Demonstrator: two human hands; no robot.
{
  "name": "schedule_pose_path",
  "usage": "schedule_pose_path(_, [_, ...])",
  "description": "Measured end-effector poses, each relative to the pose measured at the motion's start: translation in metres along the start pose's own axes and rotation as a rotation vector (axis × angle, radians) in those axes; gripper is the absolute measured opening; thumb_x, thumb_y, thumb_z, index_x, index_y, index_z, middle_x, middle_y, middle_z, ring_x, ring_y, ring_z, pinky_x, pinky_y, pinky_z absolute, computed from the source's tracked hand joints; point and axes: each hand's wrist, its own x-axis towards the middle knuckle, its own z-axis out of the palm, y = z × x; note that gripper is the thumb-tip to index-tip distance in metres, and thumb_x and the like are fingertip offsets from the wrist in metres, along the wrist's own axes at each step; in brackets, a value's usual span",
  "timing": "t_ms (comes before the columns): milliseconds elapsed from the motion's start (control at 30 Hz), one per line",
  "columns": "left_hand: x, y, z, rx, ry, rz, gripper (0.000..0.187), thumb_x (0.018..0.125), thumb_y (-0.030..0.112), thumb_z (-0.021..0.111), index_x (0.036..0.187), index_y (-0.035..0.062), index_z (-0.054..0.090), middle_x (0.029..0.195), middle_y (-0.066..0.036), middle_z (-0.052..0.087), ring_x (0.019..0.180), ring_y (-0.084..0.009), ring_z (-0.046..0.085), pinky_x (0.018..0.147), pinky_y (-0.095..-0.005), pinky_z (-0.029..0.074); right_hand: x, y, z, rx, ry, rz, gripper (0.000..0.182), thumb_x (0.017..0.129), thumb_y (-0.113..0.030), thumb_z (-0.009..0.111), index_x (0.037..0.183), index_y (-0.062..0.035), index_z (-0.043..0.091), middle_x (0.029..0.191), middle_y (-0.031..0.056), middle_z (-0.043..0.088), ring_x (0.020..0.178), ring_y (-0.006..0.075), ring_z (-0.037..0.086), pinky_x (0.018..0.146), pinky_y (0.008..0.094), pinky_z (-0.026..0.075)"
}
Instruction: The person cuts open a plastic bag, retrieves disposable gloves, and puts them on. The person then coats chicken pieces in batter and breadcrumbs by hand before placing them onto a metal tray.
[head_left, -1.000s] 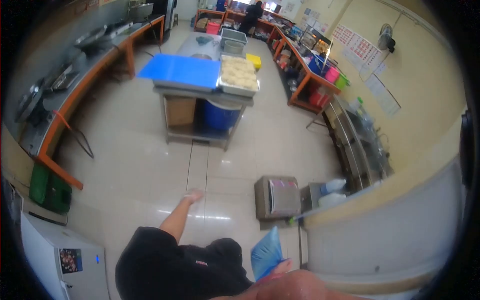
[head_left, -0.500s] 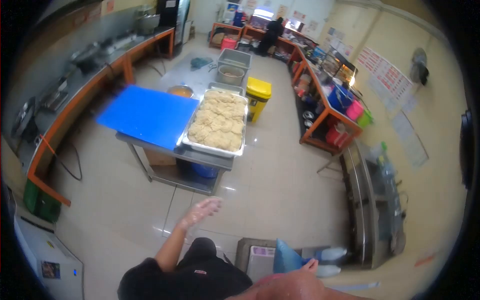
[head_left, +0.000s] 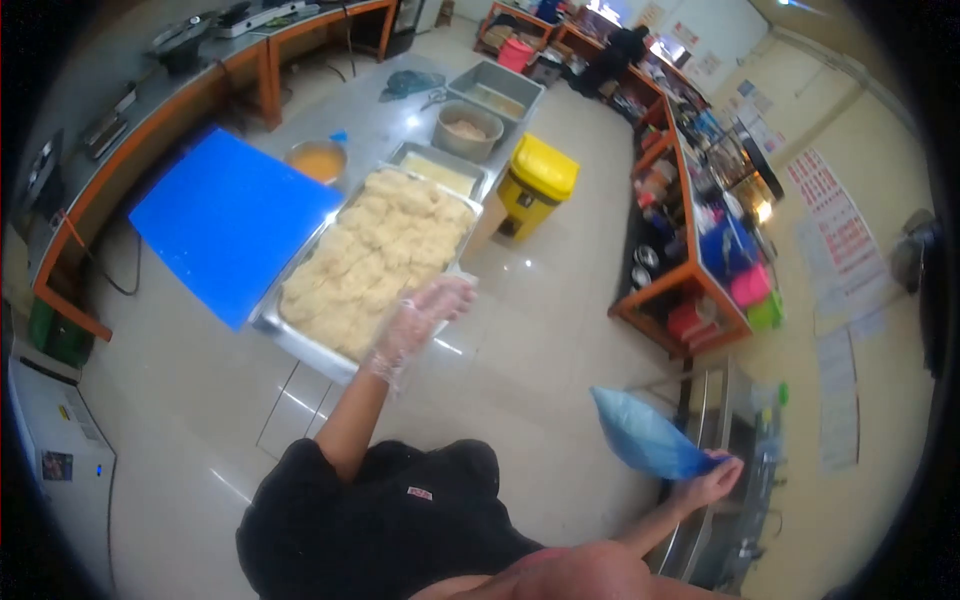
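Observation:
My left hand (head_left: 420,320), in a clear plastic glove, is stretched out with its fingers extended and nothing in them. It overlaps the near right edge of a large metal tray (head_left: 300,348), filled with pale, lumpy, flour-coated food (head_left: 385,250). Off to the right, my bare right hand (head_left: 712,482) grips the gathered end of a blue plastic bag (head_left: 640,430). The bag looks full and its pointed end sticks out toward the left. A blue board (head_left: 235,225) lies on the left side of the tray.
Behind the tray stand a shallow pan (head_left: 435,172), a round pot (head_left: 468,132) and a bowl of orange liquid (head_left: 318,160). A yellow bin (head_left: 540,185) is beside the table. Orange-framed counters (head_left: 690,270) line both sides; a person (head_left: 612,62) is at the back.
My view has moved nearer to the table and turned. My left hand has come up to the tray's edge. My right hand has swung out to the right, lifting the blue bag from low down.

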Motion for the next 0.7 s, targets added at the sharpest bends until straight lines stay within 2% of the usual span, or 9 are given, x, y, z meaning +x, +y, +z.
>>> schedule_pose_path(133, [0.083,-0.056,0.041,0.067,-0.089,0.104,0.031,0.104,0.025,0.057,0.127,0.0056,0.063,0.117,-0.004,0.066,0.109,-0.0142,0.062,0.095,-0.0304,0.049,0.110,0.099,0.087,-0.009,-0.180,-0.023,0.031,0.109,-0.022,0.045,0.083,-0.0066,0.047,0.076,0.0041,0.051,0.070,0.0129,0.049,0.066,0.0282,0.042])
schedule_pose_path(167, [0.088,-0.078,0.054,0.069,-0.030,0.077,0.030,0.103,0.025,0.058,0.125,0.0045,0.063,0.116,-0.005,0.066,0.108,-0.0148,0.062,0.095,-0.0311,0.050,0.125,0.124,0.126,-0.022,-0.154,-0.032,0.029,0.109,-0.020,0.046,0.084,-0.0058,0.047,0.077,0.0046,0.052,0.070,0.0126,0.049,0.067,0.0272,0.043])
schedule_pose_path(267, [0.137,-0.076,0.071,0.133,0.205,0.065,0.030,0.102,0.023,0.059,0.123,0.0023,0.065,0.114,-0.008,0.067,0.105,-0.0161,0.064,0.095,-0.0326,0.051,0.191,0.145,0.230,0.125,-0.532,-0.076,0.028,0.108,-0.019,0.046,0.084,-0.0043,0.048,0.077,0.0051,0.053,0.070,0.0127,0.049,0.067,0.0268,0.043])
schedule_pose_path(367, [0.144,-0.088,0.078,0.254,0.432,0.021,0.029,0.103,0.024,0.059,0.122,0.0030,0.065,0.113,-0.007,0.067,0.104,-0.0154,0.063,0.095,-0.0320,0.050,0.236,0.181,0.320,0.196,-0.666,-0.179,0.029,0.108,-0.019,0.046,0.084,-0.0032,0.047,0.077,0.0058,0.054,0.070,0.0132,0.050,0.066,0.0264,0.043])
schedule_pose_path(400, [0.145,-0.087,0.075,0.332,0.460,0.058,0.030,0.103,0.025,0.058,0.122,0.0038,0.065,0.113,-0.006,0.068,0.104,-0.0149,0.063,0.095,-0.0312,0.050,0.249,0.181,0.351,0.308,-0.695,-0.095,0.030,0.108,-0.018,0.046,0.083,-0.0023,0.047,0.076,0.0059,0.052,0.070,0.0134,0.050,0.066,0.0262,0.043])
schedule_pose_path(433, [0.147,-0.087,0.074,0.405,0.488,0.097,0.030,0.103,0.026,0.058,0.123,0.0047,0.065,0.112,-0.005,0.068,0.104,-0.0144,0.063,0.096,-0.0304,0.049,0.266,0.180,0.386,0.358,-0.738,-0.216,0.030,0.108,-0.017,0.046,0.082,-0.0026,0.047,0.076,0.0058,0.051,0.069,0.0130,0.049,0.067,0.0266,0.043])
schedule_pose_path(533, [0.160,-0.068,0.085,0.191,0.866,0.176,0.029,0.103,0.025,0.058,0.119,0.0026,0.066,0.108,-0.007,0.069,0.100,-0.0150,0.064,0.090,-0.0313,0.051,0.299,0.166,0.498,0.568,-0.817,-0.283,0.024,0.107,-0.012,0.047,0.085,-0.0018,0.050,0.077,0.0056,0.053,0.069,0.0123,0.051,0.066,0.0247,0.044])
schedule_pose_path(600, [0.165,-0.084,0.066,0.185,0.984,0.243,0.029,0.102,0.024,0.058,0.118,0.0016,0.066,0.109,-0.008,0.068,0.099,-0.0156,0.064,0.087,-0.0319,0.052,0.312,0.156,0.574,0.674,-0.848,-0.287,0.025,0.107,-0.013,0.048,0.087,-0.0006,0.053,0.078,0.0053,0.056,0.071,0.0111,0.053,0.064,0.0239,0.044])
schedule_pose_path(700, [0.183,-0.084,0.046,0.194,1.146,0.287,0.029,0.103,0.025,0.057,0.118,0.0015,0.066,0.108,-0.009,0.068,0.098,-0.0166,0.065,0.085,-0.0324,0.053,0.329,0.130,0.694,0.658,-0.856,-0.362,0.028,0.107,-0.018,0.052,0.086,-0.0012,0.059,0.078,-0.0013,0.055,0.072,0.0069,0.049,0.067,0.0218,0.040])
